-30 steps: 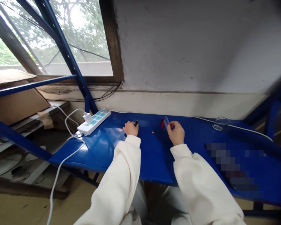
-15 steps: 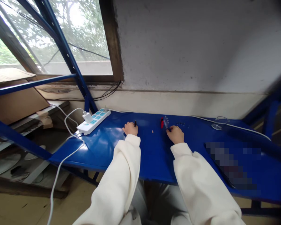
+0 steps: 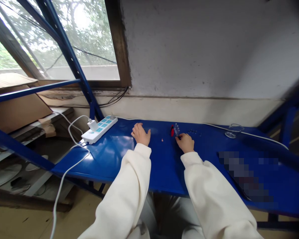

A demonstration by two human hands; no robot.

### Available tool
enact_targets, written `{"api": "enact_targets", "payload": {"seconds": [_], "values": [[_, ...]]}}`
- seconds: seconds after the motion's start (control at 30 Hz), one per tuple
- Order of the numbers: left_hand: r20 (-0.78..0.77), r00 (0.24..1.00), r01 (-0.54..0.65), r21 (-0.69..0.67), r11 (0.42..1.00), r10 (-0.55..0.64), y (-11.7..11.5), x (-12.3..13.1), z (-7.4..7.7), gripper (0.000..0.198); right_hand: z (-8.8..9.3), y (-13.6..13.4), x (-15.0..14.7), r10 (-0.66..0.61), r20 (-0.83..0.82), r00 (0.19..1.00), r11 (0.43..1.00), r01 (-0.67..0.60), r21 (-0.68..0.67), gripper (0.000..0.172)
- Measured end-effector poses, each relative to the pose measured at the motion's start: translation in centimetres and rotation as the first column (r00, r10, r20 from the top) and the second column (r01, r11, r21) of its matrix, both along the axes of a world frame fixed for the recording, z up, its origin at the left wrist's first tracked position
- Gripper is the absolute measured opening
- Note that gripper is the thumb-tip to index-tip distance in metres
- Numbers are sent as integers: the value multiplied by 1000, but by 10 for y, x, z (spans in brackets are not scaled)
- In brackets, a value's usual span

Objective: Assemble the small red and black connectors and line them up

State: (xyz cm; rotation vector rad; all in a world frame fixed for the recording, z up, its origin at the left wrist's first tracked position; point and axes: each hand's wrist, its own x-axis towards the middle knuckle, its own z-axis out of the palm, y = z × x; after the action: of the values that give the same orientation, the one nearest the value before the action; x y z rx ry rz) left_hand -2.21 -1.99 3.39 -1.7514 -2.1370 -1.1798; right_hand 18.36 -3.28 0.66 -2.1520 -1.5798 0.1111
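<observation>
My left hand is over the blue table, its fingers spread and the thumb apart. No object shows in it. To the right lies a tiny pinkish piece. My right hand is closed with thumb and fingertips together, low over the table; whatever they pinch is too small to make out. Just beyond its fingertips stands a cluster of small clear pieces, beside a small red object. Several tiny clear or dark bits lie behind the right hand.
A white power strip with a plug and white cord sits at the table's left. Far right are a clear round lid-like item and a white cable. A blurred dark flat object lies at the right front. Blue frame posts rise at left.
My left hand has opened from its grip on a short dark upright stick, which no longer shows. My right hand has shifted slightly left, toward the clear pieces.
</observation>
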Motion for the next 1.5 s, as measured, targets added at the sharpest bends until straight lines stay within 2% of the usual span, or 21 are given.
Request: {"api": "enact_targets", "payload": {"seconds": [0.1,0.2,0.27,0.4,0.53,0.63,0.77,0.97,1.13,1.33,1.5], "values": [[-102,963,259,100,961,-249,-12,21,6,41,0,2,-1,-4,-1,1000,1000,4,10,27],[-275,800,550,-20,835,-534,-22,46,2,43,-1,2,-2,-5,6,1000,1000,5,21,25],[-335,714,615,-119,780,-615,-24,59,-5,49,-1,2,-2,3,18,1000,1000,-3,28,24],[-359,695,587,-218,780,-623,-19,71,-18,52,1,1,-3,11,42,999,999,-13,34,23],[-352,699,574,-244,782,-623,-11,71,-20,44,1,2,-3,2,18,1000,1000,-2,27,23],[-328,725,574,-200,794,-606,-8,69,-17,33,1,3,-2,4,-4,1000,1000,-4,31,21],[-251,796,528,-158,834,-551,-5,66,-17,15,1,0,-3,14,0,1000,999,-14,40,19],[-123,848,513,-56,857,-516,-2,61,-22,7,8,-8,-10,67,36,997,997,-69,37,17],[-18,841,539,-47,841,-540,0,57,-25,8,8,-9,-12,83,61,995,996,-85,38,16],[93,804,568,167,806,-587,2,55,-25,9,8,-9,-12,105,84,991,993,-109,41,15],[132,770,585,247,773,-624,0,55,-24,10,10,-10,-14,141,93,986,988,-146,45,14]]}}
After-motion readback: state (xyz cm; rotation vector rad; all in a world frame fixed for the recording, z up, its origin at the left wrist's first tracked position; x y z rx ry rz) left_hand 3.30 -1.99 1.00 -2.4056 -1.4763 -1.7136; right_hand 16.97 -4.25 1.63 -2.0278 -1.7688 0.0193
